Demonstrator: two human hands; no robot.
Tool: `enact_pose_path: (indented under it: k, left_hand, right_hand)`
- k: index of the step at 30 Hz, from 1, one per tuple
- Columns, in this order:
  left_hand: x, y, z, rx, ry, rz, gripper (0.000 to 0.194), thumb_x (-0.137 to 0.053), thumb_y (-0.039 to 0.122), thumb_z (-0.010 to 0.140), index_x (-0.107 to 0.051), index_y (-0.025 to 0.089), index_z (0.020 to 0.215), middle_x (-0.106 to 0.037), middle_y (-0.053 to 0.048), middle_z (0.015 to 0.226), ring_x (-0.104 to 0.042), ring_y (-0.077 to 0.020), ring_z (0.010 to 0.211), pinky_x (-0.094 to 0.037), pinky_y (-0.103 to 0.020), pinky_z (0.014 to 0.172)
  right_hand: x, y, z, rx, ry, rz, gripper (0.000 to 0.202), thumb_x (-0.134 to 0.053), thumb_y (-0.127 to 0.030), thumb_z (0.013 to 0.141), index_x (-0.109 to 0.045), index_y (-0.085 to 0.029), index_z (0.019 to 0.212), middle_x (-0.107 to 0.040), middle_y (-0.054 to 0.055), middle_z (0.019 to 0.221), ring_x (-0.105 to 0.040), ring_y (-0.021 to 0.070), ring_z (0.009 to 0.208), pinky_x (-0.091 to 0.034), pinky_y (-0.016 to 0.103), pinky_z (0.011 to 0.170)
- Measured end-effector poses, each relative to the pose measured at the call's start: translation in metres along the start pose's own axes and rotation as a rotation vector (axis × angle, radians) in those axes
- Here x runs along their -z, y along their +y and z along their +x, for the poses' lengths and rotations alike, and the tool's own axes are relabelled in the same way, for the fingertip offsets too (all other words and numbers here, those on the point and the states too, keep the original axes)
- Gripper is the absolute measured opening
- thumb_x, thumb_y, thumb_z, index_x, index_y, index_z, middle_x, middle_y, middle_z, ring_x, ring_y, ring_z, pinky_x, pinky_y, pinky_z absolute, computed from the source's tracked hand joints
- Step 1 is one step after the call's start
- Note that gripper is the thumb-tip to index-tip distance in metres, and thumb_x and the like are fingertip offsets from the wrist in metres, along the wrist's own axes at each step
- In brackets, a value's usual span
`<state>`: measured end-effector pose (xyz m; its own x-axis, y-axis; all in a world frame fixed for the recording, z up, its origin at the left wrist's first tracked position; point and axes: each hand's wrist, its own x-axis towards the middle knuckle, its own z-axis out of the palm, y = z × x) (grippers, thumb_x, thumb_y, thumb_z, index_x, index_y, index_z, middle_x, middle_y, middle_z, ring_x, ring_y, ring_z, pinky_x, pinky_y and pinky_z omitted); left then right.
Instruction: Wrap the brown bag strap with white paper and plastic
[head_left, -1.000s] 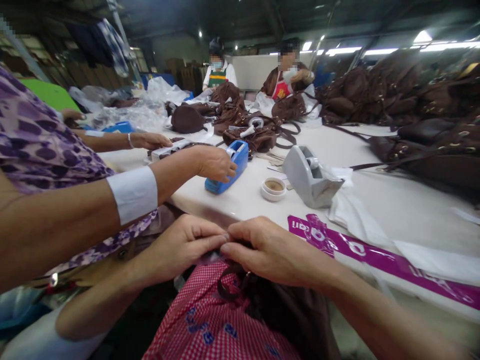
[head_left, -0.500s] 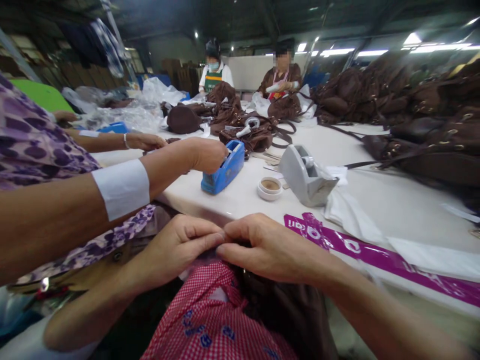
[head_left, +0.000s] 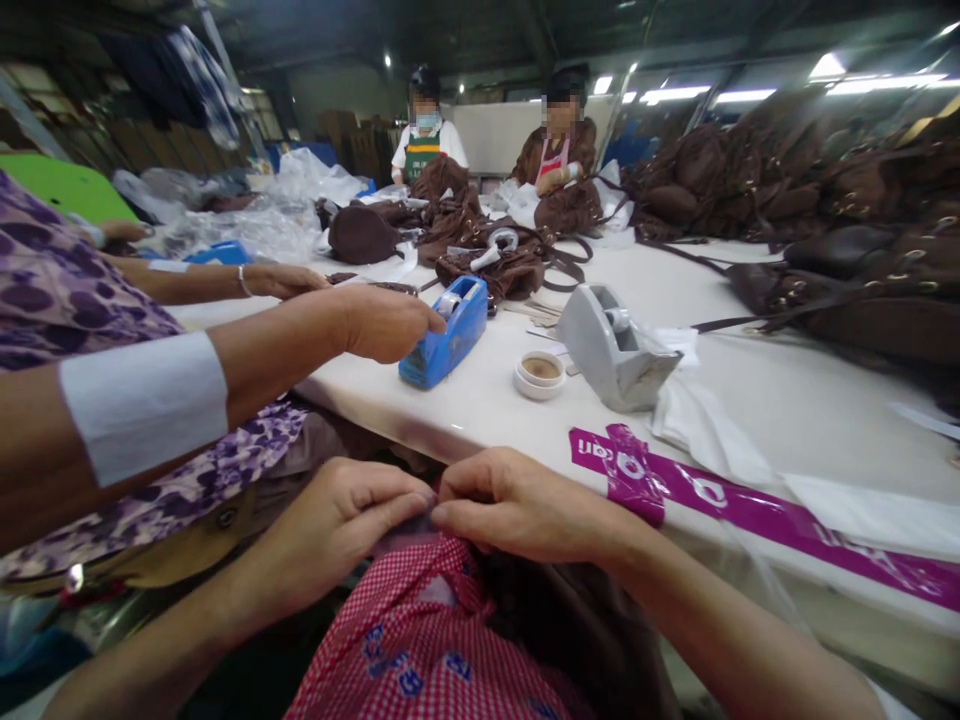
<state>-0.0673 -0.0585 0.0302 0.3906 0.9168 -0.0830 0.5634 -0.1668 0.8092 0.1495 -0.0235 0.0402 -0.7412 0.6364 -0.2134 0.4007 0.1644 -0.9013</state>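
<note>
The white table (head_left: 787, 400) fills the space beyond the grip, and its near edge lies just above the two hands. On its far right side, well apart from the grip, a heap of brown bags (head_left: 825, 220) waits. A dark brown bag (head_left: 577, 630) rests on the lap directly below the grip, beside a red checked apron (head_left: 420, 650); I think it lies there so that both hands can work close to the body. The left hand (head_left: 337, 525) and the right hand (head_left: 517, 505) meet fingertip to fingertip at the top of this bag, both closed in a pinch on a small piece at its edge, which is too hidden to name. Above the grip and to the right, a grey tape dispenser (head_left: 611, 350) stands on the table, with a small round tin (head_left: 540, 373) just beside it. Above and to the left, a co-worker's hand (head_left: 382, 322) touches a blue tape dispenser (head_left: 446, 335).
</note>
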Motion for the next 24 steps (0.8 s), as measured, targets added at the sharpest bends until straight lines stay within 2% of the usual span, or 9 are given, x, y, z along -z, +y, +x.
enact_pose_path:
  k: [4,6,8,11,13,17,19,21,24]
  left_hand:
    - [-0.008,0.001,0.008,-0.034,0.018,-0.03,0.035,-0.052,0.039,0.092,-0.071,0.016,0.074,-0.065,0.0,0.07,-0.057,-0.0131,0.065,-0.041,-0.021,0.062]
    - [-0.001,-0.005,0.007,-0.023,0.037,-0.005,0.034,-0.053,0.039,0.092,-0.072,0.016,0.076,-0.064,0.0,0.07,-0.056,-0.0135,0.066,-0.04,-0.021,0.062]
    - [0.007,-0.014,0.003,0.024,0.042,0.03,0.036,-0.053,0.042,0.092,-0.072,0.016,0.076,-0.063,0.0,0.07,-0.054,-0.0136,0.065,-0.039,-0.022,0.061]
    - [0.015,-0.026,-0.003,0.133,0.007,0.065,0.036,-0.053,0.044,0.091,-0.072,0.017,0.079,-0.066,0.0,0.073,-0.055,-0.0147,0.069,-0.04,-0.022,0.063]
    - [0.016,-0.032,-0.005,0.179,-0.043,0.073,0.034,-0.054,0.044,0.091,-0.072,0.017,0.078,-0.067,0.0,0.076,-0.056,-0.0151,0.072,-0.04,-0.022,0.066]
    - [0.016,-0.036,-0.004,0.273,-0.131,0.024,0.034,-0.052,0.041,0.09,-0.069,0.015,0.075,-0.063,0.001,0.07,-0.052,-0.0135,0.067,-0.037,-0.022,0.061]
    - [0.017,-0.034,-0.005,0.306,-0.164,-0.008,0.032,-0.05,0.04,0.09,-0.069,0.015,0.086,-0.063,0.0,0.076,-0.053,-0.0142,0.07,-0.039,-0.023,0.063]
    - [0.019,-0.031,-0.009,0.309,-0.174,-0.015,0.03,-0.059,0.036,0.084,-0.064,0.018,0.108,-0.063,0.0,0.091,-0.057,-0.016,0.08,-0.042,-0.024,0.069]
    - [0.019,-0.029,-0.015,0.277,-0.167,0.027,0.052,-0.073,0.024,0.069,-0.052,0.023,0.117,-0.058,0.001,0.102,-0.057,-0.0178,0.088,-0.045,-0.025,0.074]
  right_hand:
    - [-0.001,0.02,0.004,0.029,-0.131,0.222,0.015,-0.064,-0.031,0.082,-0.058,-0.017,0.083,-0.053,-0.006,0.07,-0.045,0.0091,0.061,-0.035,0.022,0.056]
    - [-0.002,0.044,0.001,0.018,-0.19,0.408,0.029,-0.074,-0.029,0.073,-0.057,-0.018,0.092,-0.057,-0.004,0.079,-0.051,0.011,0.07,-0.04,0.023,0.063]
    - [-0.007,0.067,-0.002,-0.029,-0.15,0.447,0.034,-0.075,-0.021,0.068,-0.055,-0.018,0.095,-0.059,-0.004,0.082,-0.053,0.0119,0.073,-0.042,0.024,0.066]
    - [-0.018,0.085,-0.006,-0.042,-0.037,0.312,0.017,-0.064,-0.016,0.075,-0.056,-0.018,0.09,-0.058,-0.004,0.076,-0.052,0.0116,0.068,-0.041,0.024,0.065]
    - [-0.025,0.083,-0.007,-0.008,-0.059,0.233,0.008,-0.058,-0.021,0.082,-0.06,-0.018,0.089,-0.057,-0.003,0.073,-0.052,0.0121,0.065,-0.041,0.024,0.063]
    - [-0.039,0.071,-0.007,0.121,-0.077,-0.082,0.013,-0.062,-0.026,0.084,-0.065,-0.02,0.095,-0.064,0.001,0.086,-0.056,0.017,0.078,-0.043,0.029,0.074]
    - [-0.046,0.068,-0.007,0.153,-0.026,-0.222,0.008,-0.058,-0.026,0.089,-0.063,-0.02,0.091,-0.064,0.002,0.09,-0.056,0.0185,0.083,-0.042,0.031,0.079]
    - [-0.05,0.067,-0.007,0.135,0.032,-0.246,0.014,-0.048,-0.026,0.095,-0.058,-0.02,0.087,-0.061,0.003,0.088,-0.054,0.0181,0.081,-0.042,0.03,0.077]
    - [-0.043,0.066,-0.008,0.113,0.132,-0.153,0.019,-0.043,-0.028,0.098,-0.052,-0.021,0.082,-0.057,0.001,0.083,-0.052,0.0164,0.076,-0.04,0.028,0.073]
